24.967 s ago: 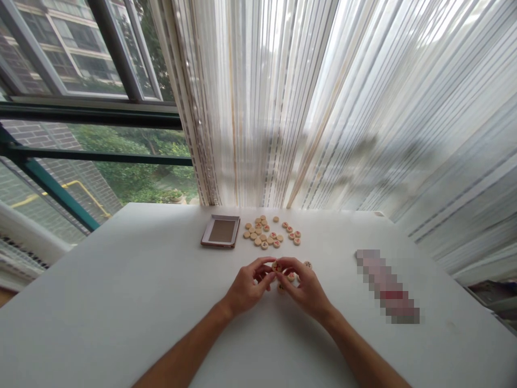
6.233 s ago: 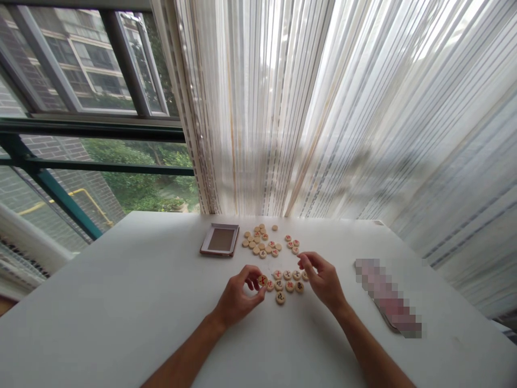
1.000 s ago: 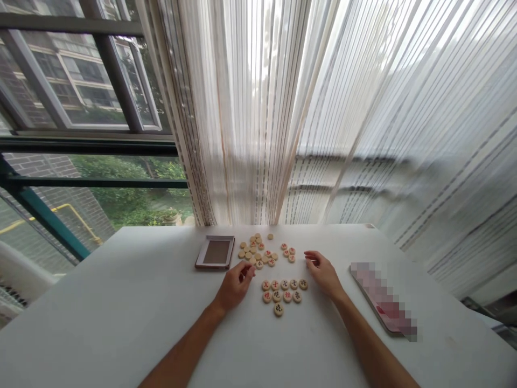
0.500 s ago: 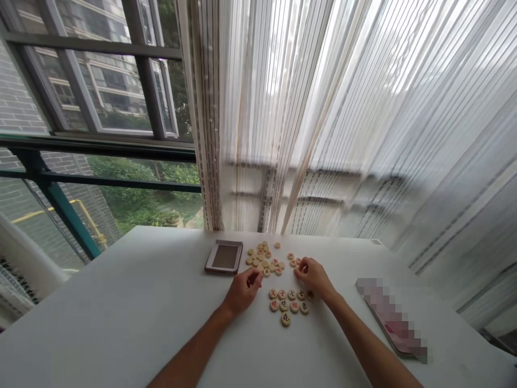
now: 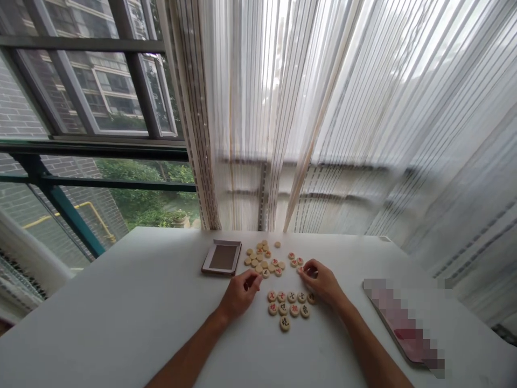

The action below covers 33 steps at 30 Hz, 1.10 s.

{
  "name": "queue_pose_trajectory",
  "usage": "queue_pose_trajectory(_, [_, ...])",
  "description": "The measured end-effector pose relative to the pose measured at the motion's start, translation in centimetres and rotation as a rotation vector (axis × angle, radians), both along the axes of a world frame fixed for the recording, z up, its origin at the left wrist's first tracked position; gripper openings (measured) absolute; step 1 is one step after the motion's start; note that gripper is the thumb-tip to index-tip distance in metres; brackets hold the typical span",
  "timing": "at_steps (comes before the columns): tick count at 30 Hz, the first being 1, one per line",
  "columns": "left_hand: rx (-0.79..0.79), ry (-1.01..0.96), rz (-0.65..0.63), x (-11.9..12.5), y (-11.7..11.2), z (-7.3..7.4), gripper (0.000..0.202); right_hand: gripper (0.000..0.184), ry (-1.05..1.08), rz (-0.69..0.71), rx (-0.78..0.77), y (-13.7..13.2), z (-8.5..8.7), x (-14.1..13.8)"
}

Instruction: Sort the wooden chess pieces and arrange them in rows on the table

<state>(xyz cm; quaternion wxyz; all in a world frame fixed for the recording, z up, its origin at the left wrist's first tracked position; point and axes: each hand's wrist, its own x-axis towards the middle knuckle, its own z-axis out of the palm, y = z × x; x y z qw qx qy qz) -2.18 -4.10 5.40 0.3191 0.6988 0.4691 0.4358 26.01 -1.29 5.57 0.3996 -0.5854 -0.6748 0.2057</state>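
Round wooden game pieces with red or black characters lie on a white table point(image 5: 133, 312). Several lie face up in tidy rows point(image 5: 290, 304), one more point(image 5: 285, 323) below them. A loose heap of pieces point(image 5: 264, 260) lies farther back. My left hand point(image 5: 239, 295) rests left of the rows, fingers curled, its thumb and forefinger pinched together beside a piece point(image 5: 265, 273) at the heap's near edge. My right hand point(image 5: 323, 283) sits right of the heap, fingers bent over a piece at the small cluster point(image 5: 295, 260).
A small open box point(image 5: 222, 258) with a brown inside lies left of the heap. A long flat blurred object point(image 5: 404, 328) lies on the table's right side. Striped sheer curtains point(image 5: 323, 118) hang behind the table, a window point(image 5: 89, 108) at back left.
Over the last second both hands moved in toward the heap, the right hand's fingers closing at the small cluster. The view shifted slightly.
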Motion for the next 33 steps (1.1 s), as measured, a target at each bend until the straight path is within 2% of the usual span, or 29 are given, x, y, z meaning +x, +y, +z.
queue_pose_trajectory(4, [-0.010, -0.016, -0.003, -0.1, 0.0, -0.2, 0.032, 0.024, 0.042, 0.009, -0.006, -0.1, -0.2, 0.2])
queue_pose_trajectory(7, [-0.026, -0.031, -0.003, -0.1, 0.6, 0.2, 0.033, 0.026, 0.068, 0.011, -0.001, -0.3, -0.3, 0.4])
queue_pose_trajectory(9, [0.004, 0.025, -0.027, 0.1, 1.4, 1.1, 0.032, 0.029, 0.094, -0.002, 0.006, -0.4, -0.3, 0.6])
queue_pose_trajectory(11, [0.073, 0.161, -0.069, 0.6, 2.5, 2.3, 0.029, 0.032, 0.125, -0.023, 0.016, -0.5, -0.2, 0.7])
queue_pose_trajectory(13, [0.134, 0.313, -0.104, 1.7, 3.8, 3.5, 0.025, 0.034, 0.155, -0.048, 0.031, -0.5, -0.3, 0.6])
queue_pose_trajectory(16, [0.181, 0.412, -0.133, 4.0, 5.5, 4.3, 0.021, 0.034, 0.186, -0.071, 0.053, -0.7, -0.3, 0.4])
queue_pose_trajectory(21, [0.209, 0.518, -0.124, 7.0, 7.1, 3.7, 0.020, 0.037, 0.209, -0.084, 0.072, -0.8, -0.5, 0.2])
queue_pose_trajectory(28, [0.157, 0.501, -0.097, 7.3, 7.5, 2.7, 0.017, 0.036, 0.234, -0.078, 0.066, -0.6, -0.8, 0.4])
queue_pose_trajectory(33, [0.119, 0.354, -0.118, 7.7, 8.2, 3.2, 0.019, 0.035, 0.243, -0.087, 0.074, -0.5, -0.8, 0.3])
